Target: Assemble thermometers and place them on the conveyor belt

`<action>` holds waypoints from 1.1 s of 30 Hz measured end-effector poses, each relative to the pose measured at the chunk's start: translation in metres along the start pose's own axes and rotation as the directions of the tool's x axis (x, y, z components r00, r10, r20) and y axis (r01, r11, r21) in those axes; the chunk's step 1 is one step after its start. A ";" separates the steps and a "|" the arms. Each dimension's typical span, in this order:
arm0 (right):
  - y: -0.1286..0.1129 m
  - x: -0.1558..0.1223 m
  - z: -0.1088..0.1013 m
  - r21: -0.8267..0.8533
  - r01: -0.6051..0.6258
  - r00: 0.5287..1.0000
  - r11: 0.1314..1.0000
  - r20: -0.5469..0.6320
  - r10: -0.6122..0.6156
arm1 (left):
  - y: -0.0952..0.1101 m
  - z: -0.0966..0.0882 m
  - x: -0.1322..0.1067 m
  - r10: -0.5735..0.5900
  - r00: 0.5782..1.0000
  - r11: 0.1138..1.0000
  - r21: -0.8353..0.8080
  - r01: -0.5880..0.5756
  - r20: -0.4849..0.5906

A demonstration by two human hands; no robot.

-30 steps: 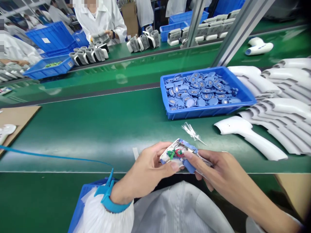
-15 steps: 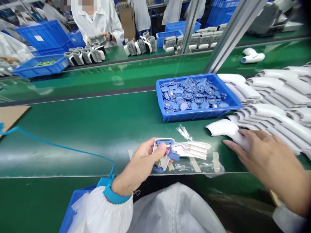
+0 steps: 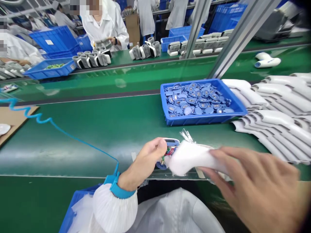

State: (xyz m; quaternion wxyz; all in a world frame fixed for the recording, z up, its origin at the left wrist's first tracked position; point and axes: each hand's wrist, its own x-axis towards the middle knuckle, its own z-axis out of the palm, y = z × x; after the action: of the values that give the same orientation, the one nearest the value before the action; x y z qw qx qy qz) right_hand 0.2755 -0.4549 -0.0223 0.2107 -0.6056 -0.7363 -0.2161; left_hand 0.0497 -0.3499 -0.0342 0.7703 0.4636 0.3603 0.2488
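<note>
The left hand (image 3: 143, 161) pinches a wired board (image 3: 170, 151) to keep it still while the right hand (image 3: 257, 184), fingers (image 3: 218, 154) spread, holds a white thermometer shell (image 3: 189, 158) against it, blue tray (image 3: 204, 120) at one o'clock.

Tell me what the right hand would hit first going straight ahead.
Likely the wired, blue-edged housing in the left hand: the right hand carries a white plastic gun-shaped shell whose end sits at that housing, though depth is unclear.

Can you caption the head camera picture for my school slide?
Left hand holds a wired part against a white shell in the right hand.
</note>
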 end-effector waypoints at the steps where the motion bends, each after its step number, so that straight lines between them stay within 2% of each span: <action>1: -0.014 0.011 0.002 -0.004 0.048 0.999 0.999 -0.022 -0.048 | 0.000 0.000 0.000 0.013 1.000 1.000 0.022 -0.013 0.019; 3: -0.032 0.026 0.011 -0.002 0.105 0.994 0.995 -0.027 -0.105 | 0.000 0.000 -0.002 0.023 1.000 0.995 0.098 -0.024 0.011; 5: -0.037 0.031 0.023 0.046 0.077 0.997 0.996 0.010 -0.078 | -0.002 -0.001 -0.003 0.031 0.999 0.979 0.201 -0.023 -0.040; 7: -0.035 0.027 0.033 0.148 0.008 0.995 0.989 0.101 -0.023 | -0.004 -0.002 -0.006 0.065 0.996 0.961 0.272 -0.044 -0.068; 10: -0.027 0.019 0.038 0.346 -0.178 0.957 0.921 0.279 0.080 | -0.005 -0.003 -0.009 0.117 0.993 0.943 0.312 -0.115 0.012; 13: -0.021 0.017 0.035 0.460 -0.395 0.875 0.795 0.454 0.171 | -0.004 -0.006 -0.012 0.146 0.988 0.892 0.425 -0.156 0.055; 17: -0.018 0.020 0.026 0.506 -0.622 0.699 0.598 0.703 0.131 | -0.004 -0.007 -0.012 0.167 0.981 0.869 0.456 -0.193 0.096; 19: -0.017 0.020 0.022 0.547 -0.667 0.674 0.506 0.733 0.097 | -0.003 -0.005 -0.013 0.174 0.980 0.854 0.481 -0.198 0.095; 21: -0.018 0.023 0.018 0.599 -0.654 0.705 0.463 0.704 0.085 | -0.003 -0.002 -0.013 0.181 0.980 0.831 0.520 -0.199 0.086; 23: -0.022 0.028 0.014 0.652 -0.584 0.773 0.483 0.628 0.087 | -0.002 0.001 -0.014 0.180 0.981 0.817 0.545 -0.187 0.067; 27: -0.045 0.050 0.015 0.645 -0.394 0.915 0.655 0.341 0.214 | 0.003 0.010 -0.013 0.180 0.983 0.792 0.587 -0.168 0.039; 30: -0.065 0.062 0.022 0.500 -0.280 0.959 0.819 0.105 0.264 | 0.003 0.018 -0.012 0.196 0.973 0.743 0.629 -0.231 0.126; 33: -0.073 0.066 0.030 0.359 -0.166 0.984 0.918 -0.005 0.180 | -0.005 0.026 -0.009 0.209 0.956 0.599 0.746 -0.291 0.206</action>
State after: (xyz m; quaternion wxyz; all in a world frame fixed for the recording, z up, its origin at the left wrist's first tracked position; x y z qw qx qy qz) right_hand 0.1902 -0.3978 -0.0138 0.3494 -0.6157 -0.7027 -0.0707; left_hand 0.0644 -0.3725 -0.0276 0.4729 0.8042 0.3254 0.1542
